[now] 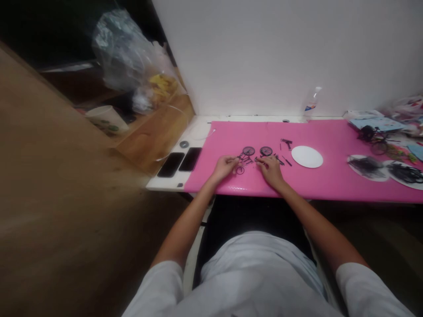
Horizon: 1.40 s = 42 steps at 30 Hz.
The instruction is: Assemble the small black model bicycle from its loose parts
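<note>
Small black toy bicycle parts lie on the pink table mat (231, 136). My left hand (226, 167) is closed, its fingertips pinching the edge of a thin black toy bicycle frame (243, 157). Just beyond it is a spoked toy wheel (249, 151), and a thin black ring (240, 170) lies close to its fingers. My right hand (271, 171) is closed in a pinch over small dark pieces; what it grips is too small to tell. A second toy wheel (266, 151) lies just past its fingertips. Black strips (287, 161) lie to its right.
A white plate (307, 157) stands right of the parts. Further right are plates of black pieces (368, 167) and an assembled toy bicycle (375, 138). Two phones (191, 159) lie at the left. A clear bottle (312, 100) stands by the wall.
</note>
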### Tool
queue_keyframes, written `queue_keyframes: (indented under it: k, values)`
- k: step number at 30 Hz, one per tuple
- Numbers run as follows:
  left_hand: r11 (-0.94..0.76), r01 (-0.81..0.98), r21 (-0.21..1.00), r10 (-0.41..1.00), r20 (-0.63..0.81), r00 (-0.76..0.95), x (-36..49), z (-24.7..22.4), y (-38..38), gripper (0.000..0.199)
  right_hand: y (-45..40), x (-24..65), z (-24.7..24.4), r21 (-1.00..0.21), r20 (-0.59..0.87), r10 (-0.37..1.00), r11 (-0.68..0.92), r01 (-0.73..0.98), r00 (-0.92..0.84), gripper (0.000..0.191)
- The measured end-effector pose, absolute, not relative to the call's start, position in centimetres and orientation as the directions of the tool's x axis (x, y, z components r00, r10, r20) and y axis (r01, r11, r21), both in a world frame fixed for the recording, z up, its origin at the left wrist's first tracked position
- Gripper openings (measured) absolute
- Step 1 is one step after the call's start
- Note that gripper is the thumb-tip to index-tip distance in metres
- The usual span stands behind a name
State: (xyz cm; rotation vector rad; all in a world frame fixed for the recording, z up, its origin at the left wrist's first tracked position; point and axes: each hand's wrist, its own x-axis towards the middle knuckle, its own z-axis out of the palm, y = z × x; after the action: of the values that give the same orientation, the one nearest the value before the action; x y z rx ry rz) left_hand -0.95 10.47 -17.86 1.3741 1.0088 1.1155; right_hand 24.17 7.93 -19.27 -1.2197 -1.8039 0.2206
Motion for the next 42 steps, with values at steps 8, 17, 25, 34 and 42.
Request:
queue_keyframes:
  k: [8, 17, 25, 34, 42]
  values:
    - [-0.189, 0.082, 0.978, 0.931, 0.152, 0.331, 0.7, -18.2, 8.9, 0.035, 7.8, 24.0, -18.7, -0.629, 0.605, 0.789, 0.559, 0.54, -0.111, 0.019]
    - [-0.364, 0.255, 0.896, 0.916, 0.296, 0.269, 1.2, -19.0, 8.4, 0.031, 8.0, 23.8, -18.7, -0.751, 0.552, 0.833, 0.52, 0.407, -0.045, 0.02]
    - [-0.508, 0.444, 0.738, 0.853, 0.358, 0.38, 1.3, -18.3, 7.5, 0.03, 7.8, 23.9, -18.6, -0.731, 0.542, 0.828, 0.55, 0.404, -0.145, 0.02]
    - [-0.556, 0.562, 0.612, 0.831, 0.398, 0.388, 1.3, -18.6, 7.4, 0.029, 8.3, 24.1, -19.2, -0.761, 0.522, 0.839, 0.539, 0.36, -0.154, 0.023]
    - [-0.569, 0.586, 0.578, 0.823, 0.401, 0.403, 1.2, -18.8, 7.4, 0.027, 8.0, 24.1, -18.4, -0.778, 0.49, 0.851, 0.525, 0.346, -0.189, 0.022]
